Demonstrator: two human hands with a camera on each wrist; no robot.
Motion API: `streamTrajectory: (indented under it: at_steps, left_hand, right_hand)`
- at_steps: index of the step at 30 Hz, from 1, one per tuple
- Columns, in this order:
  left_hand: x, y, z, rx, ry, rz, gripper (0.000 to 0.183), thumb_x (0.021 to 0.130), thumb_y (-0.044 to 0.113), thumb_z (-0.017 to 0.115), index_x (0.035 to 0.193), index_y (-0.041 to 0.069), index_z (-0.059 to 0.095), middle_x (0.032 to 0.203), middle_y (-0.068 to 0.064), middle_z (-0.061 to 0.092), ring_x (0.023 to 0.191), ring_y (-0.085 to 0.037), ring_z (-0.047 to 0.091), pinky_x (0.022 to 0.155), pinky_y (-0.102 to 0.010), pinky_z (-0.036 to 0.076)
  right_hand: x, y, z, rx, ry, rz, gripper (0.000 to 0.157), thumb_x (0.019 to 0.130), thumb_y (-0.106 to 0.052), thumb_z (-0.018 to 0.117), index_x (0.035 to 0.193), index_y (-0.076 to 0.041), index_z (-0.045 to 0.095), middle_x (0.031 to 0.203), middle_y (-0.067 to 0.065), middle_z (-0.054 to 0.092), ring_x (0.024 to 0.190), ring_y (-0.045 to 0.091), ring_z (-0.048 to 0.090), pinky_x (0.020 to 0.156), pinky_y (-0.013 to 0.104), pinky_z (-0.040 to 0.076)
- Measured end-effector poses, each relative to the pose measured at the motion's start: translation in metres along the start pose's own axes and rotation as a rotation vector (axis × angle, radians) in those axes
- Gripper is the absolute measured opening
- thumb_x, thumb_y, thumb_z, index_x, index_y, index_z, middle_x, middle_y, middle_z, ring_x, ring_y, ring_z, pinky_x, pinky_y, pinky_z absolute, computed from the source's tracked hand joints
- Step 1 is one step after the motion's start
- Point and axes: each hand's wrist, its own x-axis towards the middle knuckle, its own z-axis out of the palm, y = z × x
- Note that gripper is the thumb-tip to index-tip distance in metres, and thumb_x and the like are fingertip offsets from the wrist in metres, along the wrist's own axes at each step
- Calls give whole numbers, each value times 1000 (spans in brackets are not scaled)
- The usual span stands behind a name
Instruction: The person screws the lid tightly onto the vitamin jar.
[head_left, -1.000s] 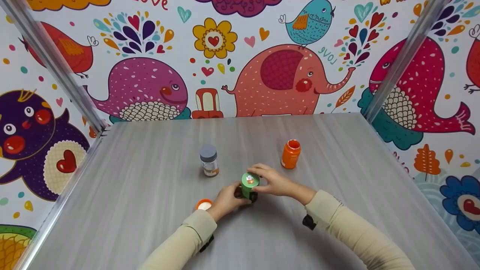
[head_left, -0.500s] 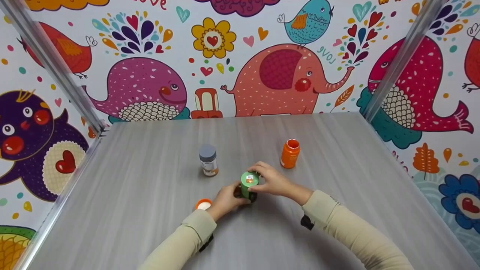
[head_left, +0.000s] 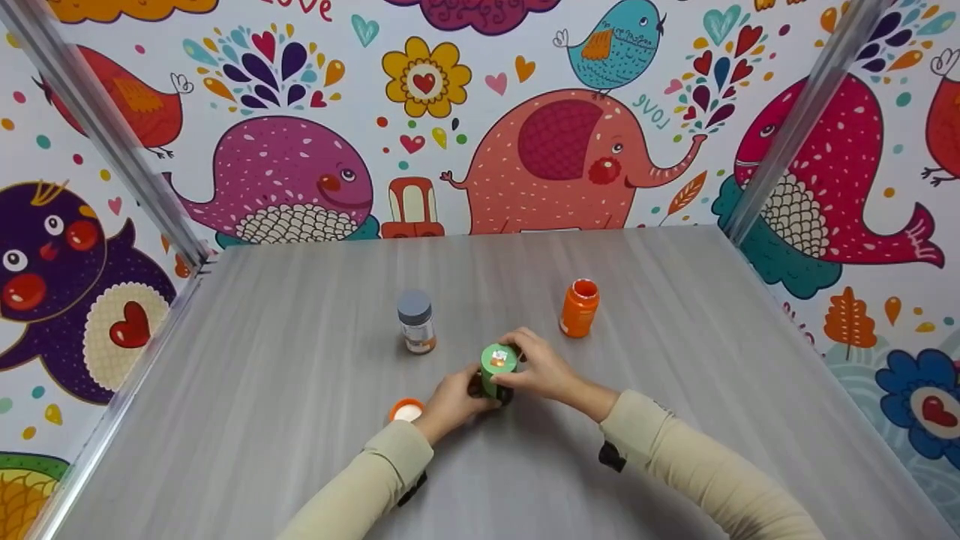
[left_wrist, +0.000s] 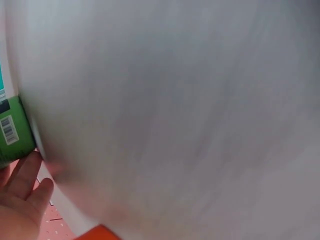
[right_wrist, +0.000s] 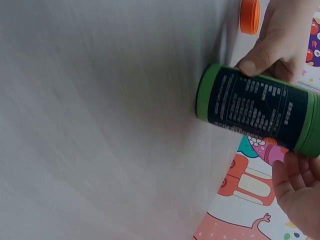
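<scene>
Near the grey table's (head_left: 300,450) front edge, the left hand (head_left: 452,401) grips the upright green cylindrical canister (head_left: 495,373) (dark label), while the right hand (head_left: 541,369) pinches its green lid (head_left: 499,358).

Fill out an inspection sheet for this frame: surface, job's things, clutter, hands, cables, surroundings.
Surface: grey streaked table.
Job's things: green bottle standing upright, dark label, green cap on top.
Clutter: open orange bottle; orange cap lying near the left wrist; grey-capped jar.
Hands: left hand grips the green bottle's body; right hand holds its cap.
Cables: nothing seen.
Surroundings: cartoon-animal wallpaper; metal posts at the corners.
</scene>
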Motion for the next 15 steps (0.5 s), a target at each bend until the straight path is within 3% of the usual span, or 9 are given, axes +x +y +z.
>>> streamTrajectory:
  at_steps: [9,15]
  left_hand:
    - [-1,1,0,4,13,-11,56,67,30,67,115,10,46,105,-6,55,94,-16,52,79,-30,41]
    - [1,-1,0,19,10,-10,58,67,32,67,116,10,45,106,-6,54,95,-17,51,80,-31,41]
  right_hand:
    - [-4,-3,9,42,79,48,48,66,-41,64,98,-8,50,90,0,46,77,9,47,66,21,44]
    - [-3,0,1,49,0,31,50,67,-41,63,101,-8,49,91,-1,46,80,9,47,69,22,44]
